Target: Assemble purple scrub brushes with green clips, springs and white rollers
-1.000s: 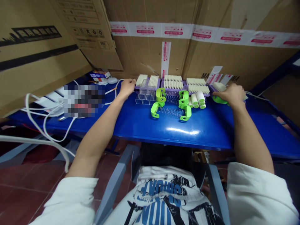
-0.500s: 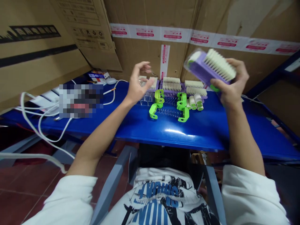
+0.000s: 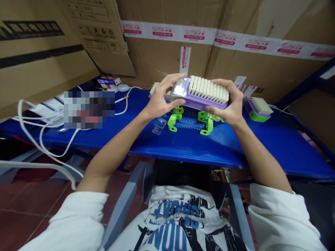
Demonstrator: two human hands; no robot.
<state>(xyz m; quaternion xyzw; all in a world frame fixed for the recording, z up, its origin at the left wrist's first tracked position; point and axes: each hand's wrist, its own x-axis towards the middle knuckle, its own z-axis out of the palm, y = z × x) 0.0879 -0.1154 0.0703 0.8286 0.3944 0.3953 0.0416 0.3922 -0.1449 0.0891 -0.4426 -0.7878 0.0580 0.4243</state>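
Observation:
Bristles up, a purple scrub brush with cream bristles is held above the table between both hands. My left hand is closed around its left end, where a clear plastic part sits. My right hand grips the right end, thumb along the front side. Below the brush lie green brackets with metal springs between them. White rollers with green ends are partly hidden behind my right hand. A loose clear plastic piece rests left of the brackets.
Another brush with a green base stands at the right on the blue table. White cables loop over the left side, near a blurred patch. Cardboard walls close off the back and left. A small box stands at the back left.
My right hand has brought the brush left and down to the middle. My left hand, earlier apart and holding nothing visible, has closed on the brush's left end.

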